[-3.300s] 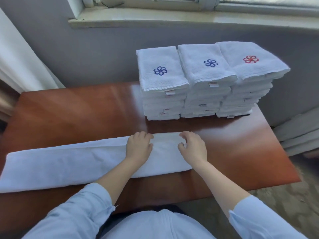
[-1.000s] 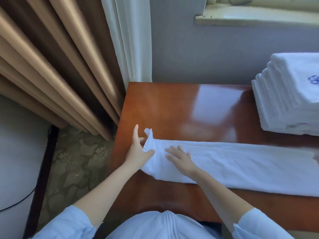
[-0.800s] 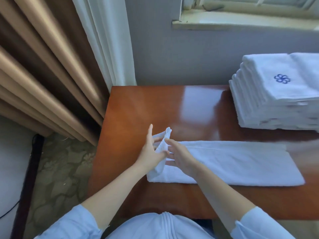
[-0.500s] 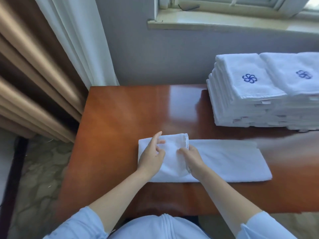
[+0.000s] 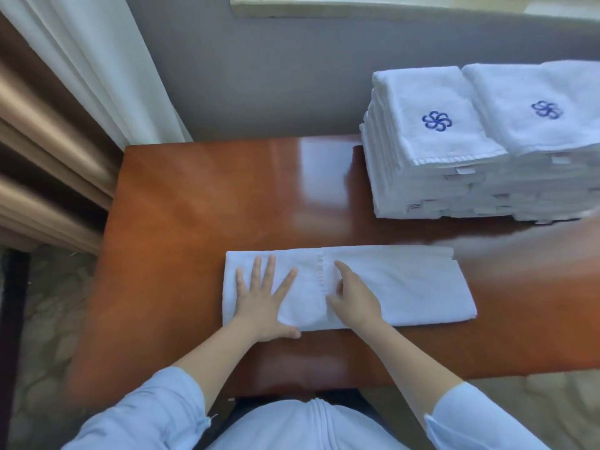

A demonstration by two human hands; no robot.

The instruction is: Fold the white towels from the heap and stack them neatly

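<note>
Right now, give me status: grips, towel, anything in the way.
Left grip flat on the towel, left end folded over. Right grip at the hem, pinch unclear. Stacks back right, nothing in the way.

glossy reddish-brown wooden table (image 5: 201, 206), far edge against a plain grey wall (image 5: 276, 76). pale window sill (image 5: 292, 9) jutting out at the top of that wall, brightly lit at its right end. soft daylight from above, mirrored as a pale patch on the far side of the tabletop. to the left, a white sheer curtain (image 5: 107, 60) hanging in folds past the table's far left corner; further left, heavy tan and brown drapes (image 5: 42, 141) in deep pleats. below, patterned carpet (image 5: 48, 336) in muted grey-green, left of the table and again at lower right. dark strip (image 5: 11, 319) along the left edge, too blurred to identify.
</note>
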